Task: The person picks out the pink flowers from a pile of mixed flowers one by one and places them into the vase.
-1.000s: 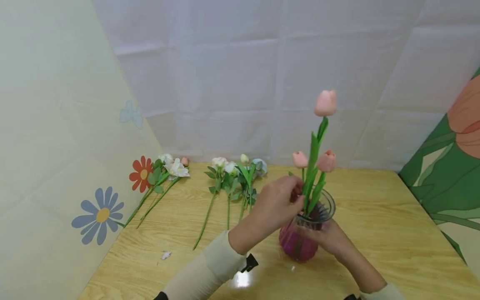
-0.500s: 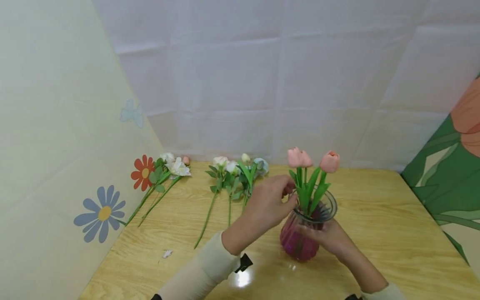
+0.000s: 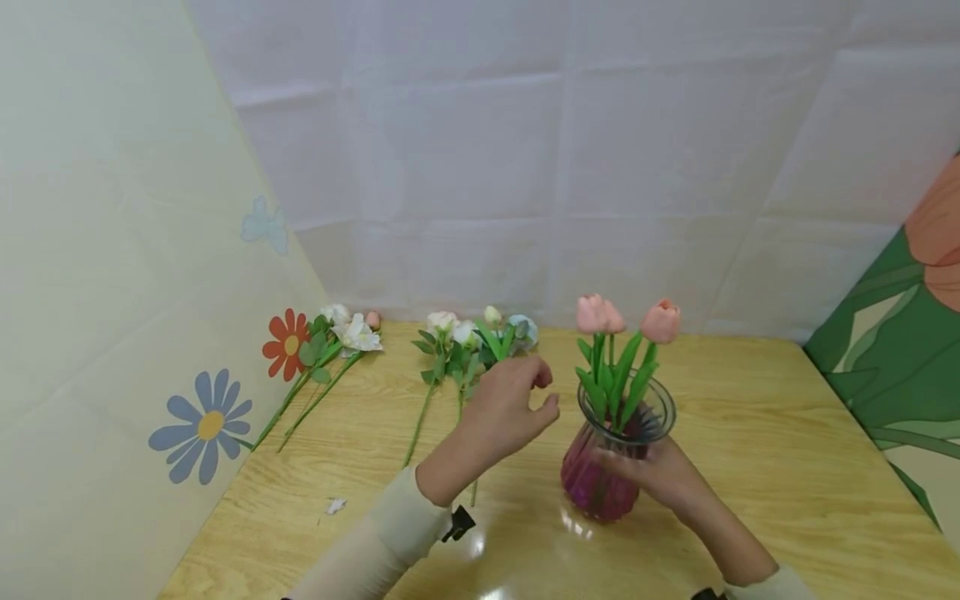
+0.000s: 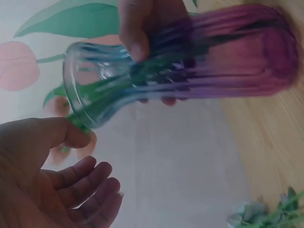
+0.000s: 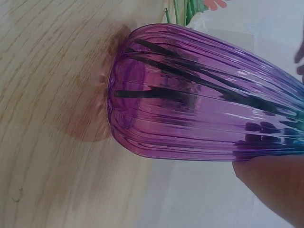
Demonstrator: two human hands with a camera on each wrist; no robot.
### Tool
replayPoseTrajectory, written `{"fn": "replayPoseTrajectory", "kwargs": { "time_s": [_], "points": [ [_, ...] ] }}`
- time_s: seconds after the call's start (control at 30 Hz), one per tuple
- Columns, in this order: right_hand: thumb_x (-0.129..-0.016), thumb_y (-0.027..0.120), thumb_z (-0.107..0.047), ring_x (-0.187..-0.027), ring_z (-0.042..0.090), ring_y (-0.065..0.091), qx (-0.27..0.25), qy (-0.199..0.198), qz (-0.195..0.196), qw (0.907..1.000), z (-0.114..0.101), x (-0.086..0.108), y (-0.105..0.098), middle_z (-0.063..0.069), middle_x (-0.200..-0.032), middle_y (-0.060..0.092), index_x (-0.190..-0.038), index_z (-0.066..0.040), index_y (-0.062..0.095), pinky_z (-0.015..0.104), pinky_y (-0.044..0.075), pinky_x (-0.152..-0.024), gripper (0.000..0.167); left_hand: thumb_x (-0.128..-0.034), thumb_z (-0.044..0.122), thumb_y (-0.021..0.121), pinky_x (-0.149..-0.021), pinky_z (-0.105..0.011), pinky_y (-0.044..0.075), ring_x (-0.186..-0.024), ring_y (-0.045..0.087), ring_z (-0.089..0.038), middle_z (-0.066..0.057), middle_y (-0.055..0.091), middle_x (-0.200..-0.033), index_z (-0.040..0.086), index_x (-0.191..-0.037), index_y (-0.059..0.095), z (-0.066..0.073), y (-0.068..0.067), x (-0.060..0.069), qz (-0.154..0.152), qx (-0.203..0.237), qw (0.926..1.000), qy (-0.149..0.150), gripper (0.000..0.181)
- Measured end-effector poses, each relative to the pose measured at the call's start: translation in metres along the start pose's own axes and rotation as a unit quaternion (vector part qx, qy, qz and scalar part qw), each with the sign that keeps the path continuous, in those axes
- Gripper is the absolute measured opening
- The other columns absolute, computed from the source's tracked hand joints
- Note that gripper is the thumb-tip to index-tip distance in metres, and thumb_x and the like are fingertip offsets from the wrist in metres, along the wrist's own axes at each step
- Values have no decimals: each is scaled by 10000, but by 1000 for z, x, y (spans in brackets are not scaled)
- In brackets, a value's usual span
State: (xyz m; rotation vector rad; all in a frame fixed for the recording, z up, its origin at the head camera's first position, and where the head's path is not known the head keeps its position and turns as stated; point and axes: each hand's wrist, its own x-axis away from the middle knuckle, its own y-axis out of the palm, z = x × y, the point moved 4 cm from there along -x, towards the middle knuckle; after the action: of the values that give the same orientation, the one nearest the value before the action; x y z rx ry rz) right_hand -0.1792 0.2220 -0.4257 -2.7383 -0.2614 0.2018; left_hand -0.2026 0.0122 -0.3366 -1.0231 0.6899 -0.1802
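A ribbed glass vase, purple below and bluish at the rim, stands upright on the wooden table. My right hand grips its neck, thumb on the near side and fingers round the back. Three pink tulips with green leaves rise out of the vase, and their dark stems show through the glass in the right wrist view. Left of the vase, apart from it, my left hand hovers with loosely bent fingers and holds nothing. In the left wrist view, that left hand appears near the vase's rim.
Behind the left hand lie several white, pale and blue flowers with long stems. Another bunch of white flowers lies at the table's left. A white scrap rests near the front left. Printed cloth walls enclose the table.
The tallest tulip has dropped down into the vase beside the other two. My left hand has let go of it and moved left, away from the vase. The right hand stays put.
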Motion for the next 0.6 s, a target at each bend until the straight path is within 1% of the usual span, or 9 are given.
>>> {"fn": "replayPoseTrajectory", "kwargs": {
  "time_s": [0.13, 0.23, 0.33, 0.5, 0.6],
  "points": [
    [-904, 761, -182, -1267, 525, 516, -6, 27, 10, 10000, 1, 0, 0, 336, -1413, 499, -1557, -18, 237, 663, 446, -1005, 853, -936, 286, 700, -754, -293, 537, -941, 634, -166, 14, 706, -1055, 147, -1083, 699, -21, 3, 5, -288, -190, 9986, -413, 203],
    [-907, 757, -185, -1272, 528, 510, -12, 41, -12, 10000, 3, 1, 0, 337, -1415, 495, -1560, -18, 230, 665, 442, -1007, 856, -962, 313, 674, -804, -356, 551, -1039, 627, -217, -17, 696, -1129, 148, -1127, 707, -39, 5, 10, -416, -262, 9963, -700, 236],
    [-910, 753, -186, -1276, 529, 507, -12, 36, -33, 10000, 4, 1, 1, 335, -1419, 491, -1560, -16, 225, 666, 440, -1009, 855, -971, 307, 665, -848, -397, 548, -1080, 612, -244, -33, 686, -1162, 139, -1148, 710, -56, 5, 15, -427, -256, 9947, -900, 249],
    [-912, 753, -194, -1274, 527, 510, 24, 35, -33, 10000, 3, 0, 1, 333, -1418, 492, -1555, -12, 226, 658, 448, -1006, 851, -963, 292, 674, -839, -423, 550, -1097, 609, -263, -45, 677, -1189, 135, -1165, 702, -84, 4, 23, -428, -303, 9914, -1197, 258],
    [-912, 753, -196, -1271, 526, 512, 38, 33, -21, 10000, 2, 0, 1, 333, -1412, 496, -1550, -7, 232, 656, 452, -1003, 845, -957, 292, 683, -848, -450, 559, -1162, 600, -290, -70, 664, -1226, 121, -1190, 693, -99, 2, 27, -411, -384, 9895, -1332, 289]
  ]
}}
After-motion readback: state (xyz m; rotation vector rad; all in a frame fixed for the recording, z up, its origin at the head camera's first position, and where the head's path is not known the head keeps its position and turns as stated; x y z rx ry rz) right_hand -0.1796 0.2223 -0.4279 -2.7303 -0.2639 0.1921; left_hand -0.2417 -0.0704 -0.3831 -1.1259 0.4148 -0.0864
